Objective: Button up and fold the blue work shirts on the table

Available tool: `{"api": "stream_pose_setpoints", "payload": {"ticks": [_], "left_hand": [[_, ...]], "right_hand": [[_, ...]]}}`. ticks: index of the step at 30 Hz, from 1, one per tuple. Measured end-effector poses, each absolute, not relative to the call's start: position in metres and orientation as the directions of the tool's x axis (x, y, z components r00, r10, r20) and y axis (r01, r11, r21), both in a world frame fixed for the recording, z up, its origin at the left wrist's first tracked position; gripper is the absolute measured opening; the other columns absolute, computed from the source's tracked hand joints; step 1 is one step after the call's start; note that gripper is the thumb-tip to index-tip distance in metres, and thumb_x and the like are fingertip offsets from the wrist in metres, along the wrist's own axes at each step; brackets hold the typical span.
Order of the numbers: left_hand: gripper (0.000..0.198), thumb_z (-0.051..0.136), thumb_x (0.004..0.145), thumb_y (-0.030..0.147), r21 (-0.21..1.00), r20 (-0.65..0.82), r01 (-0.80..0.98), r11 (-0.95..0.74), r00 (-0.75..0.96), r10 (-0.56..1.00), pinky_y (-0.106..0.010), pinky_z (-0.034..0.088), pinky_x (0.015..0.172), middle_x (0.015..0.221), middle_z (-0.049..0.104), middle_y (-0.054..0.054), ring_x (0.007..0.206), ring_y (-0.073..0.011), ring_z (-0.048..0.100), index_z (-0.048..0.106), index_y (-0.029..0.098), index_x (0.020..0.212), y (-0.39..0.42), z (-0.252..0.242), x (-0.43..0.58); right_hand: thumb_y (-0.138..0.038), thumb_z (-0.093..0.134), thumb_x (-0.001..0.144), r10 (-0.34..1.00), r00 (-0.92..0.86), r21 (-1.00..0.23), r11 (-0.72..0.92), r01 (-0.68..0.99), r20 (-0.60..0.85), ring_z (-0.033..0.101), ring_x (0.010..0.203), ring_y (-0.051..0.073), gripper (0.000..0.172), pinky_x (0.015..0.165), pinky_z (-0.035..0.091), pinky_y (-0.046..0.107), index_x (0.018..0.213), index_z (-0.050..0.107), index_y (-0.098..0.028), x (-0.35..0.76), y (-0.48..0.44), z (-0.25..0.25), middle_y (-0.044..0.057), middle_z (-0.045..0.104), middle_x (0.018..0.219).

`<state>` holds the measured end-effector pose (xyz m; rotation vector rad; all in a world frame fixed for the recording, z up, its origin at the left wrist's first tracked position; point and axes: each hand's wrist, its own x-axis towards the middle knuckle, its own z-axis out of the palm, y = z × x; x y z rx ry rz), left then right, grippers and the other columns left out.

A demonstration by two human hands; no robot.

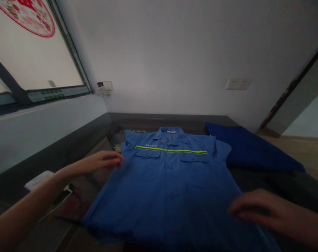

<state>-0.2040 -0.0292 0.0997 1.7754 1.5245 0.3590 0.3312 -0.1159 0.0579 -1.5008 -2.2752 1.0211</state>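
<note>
A blue short-sleeved work shirt [171, 182] lies spread front up, buttoned, its collar toward the far wall. A yellow-green stripe crosses the chest above two flap pockets. My left hand [111, 159] is at the shirt's left side, just below the sleeve, fingers loosely stretched and nothing seen in them. Over the shirt's lower right side is my right hand [253, 208], slightly blurred, its fingers curved with a gap between thumb and fingers. Whether either hand touches the cloth is hard to tell.
Darker blue folded cloth [250, 148] lies right of the shirt on the dark table [200, 120]. A white object [39, 180] and a cable [61, 201] are at the left. Wall sockets [237, 84] and a window [43, 52] are beyond.
</note>
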Motion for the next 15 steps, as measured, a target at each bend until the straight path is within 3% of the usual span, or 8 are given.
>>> {"api": "stream_pose_setpoints", "payload": {"ticks": [2, 4, 8, 11, 15], "left_hand": [[0.028, 0.068, 0.067, 0.037, 0.681, -0.112, 0.732, 0.021, 0.075, 0.991, -0.027, 0.05, 0.083, 0.094, 0.072, -0.002, 0.097, -0.0242, 0.063, 0.072, 0.021, 0.09, 0.029, 0.096, -0.212], [0.018, 0.067, 0.064, 0.026, 0.651, -0.001, 0.743, 0.156, -0.205, 0.979, -0.025, 0.05, 0.083, 0.092, 0.072, -0.005, 0.099, -0.0254, 0.062, 0.071, 0.017, 0.08, 0.075, 0.08, -0.223], [0.014, 0.06, 0.063, 0.016, 0.639, -0.003, 0.729, 0.246, -0.318, 0.948, -0.027, 0.051, 0.08, 0.085, 0.072, -0.009, 0.099, -0.0281, 0.063, 0.069, 0.014, 0.074, 0.126, 0.044, -0.231], [0.018, 0.059, 0.063, 0.012, 0.663, -0.007, 0.71, 0.237, -0.31, 0.951, -0.025, 0.049, 0.083, 0.089, 0.072, -0.009, 0.103, -0.0252, 0.062, 0.07, 0.014, 0.078, 0.143, 0.029, -0.222], [0.017, 0.066, 0.065, 0.017, 0.702, -0.046, 0.67, 0.241, -0.296, 0.954, -0.026, 0.051, 0.079, 0.088, 0.073, -0.012, 0.098, -0.0268, 0.064, 0.069, 0.012, 0.081, 0.157, 0.021, -0.211]], "right_hand": [[-0.048, 0.052, 0.084, 0.805, -0.58, -0.638, 0.383, 0.668, -0.124, 0.064, 0.093, 0.021, 0.033, 0.085, 0.049, 0.031, 0.097, 0.073, -0.026, 0.299, -0.08, 0.095, 0.005, 0.071, 0.099], [-0.042, 0.047, 0.088, 0.702, -0.71, -0.587, 0.551, 0.594, -0.06, 0.065, 0.086, 0.018, 0.033, 0.079, 0.049, 0.028, 0.095, 0.072, -0.021, 0.265, -0.046, 0.116, 0.003, 0.072, 0.092], [-0.031, 0.048, 0.089, 0.624, -0.778, -0.364, 0.743, 0.562, 0.073, 0.064, 0.079, 0.017, 0.027, 0.073, 0.046, 0.026, 0.092, 0.072, -0.017, 0.208, 0.021, 0.113, 0.003, 0.072, 0.085], [-0.026, 0.051, 0.088, 0.705, -0.684, -0.205, 0.709, 0.675, 0.186, 0.063, 0.092, 0.021, 0.022, 0.08, 0.044, 0.028, 0.094, 0.071, -0.018, 0.17, 0.066, 0.088, 0.005, 0.071, 0.096], [-0.023, 0.049, 0.09, 0.801, -0.543, -0.222, 0.594, 0.773, 0.253, 0.056, 0.109, 0.021, 0.027, 0.09, 0.04, 0.028, 0.112, 0.064, -0.016, 0.12, 0.106, 0.048, 0.009, 0.064, 0.117]]}}
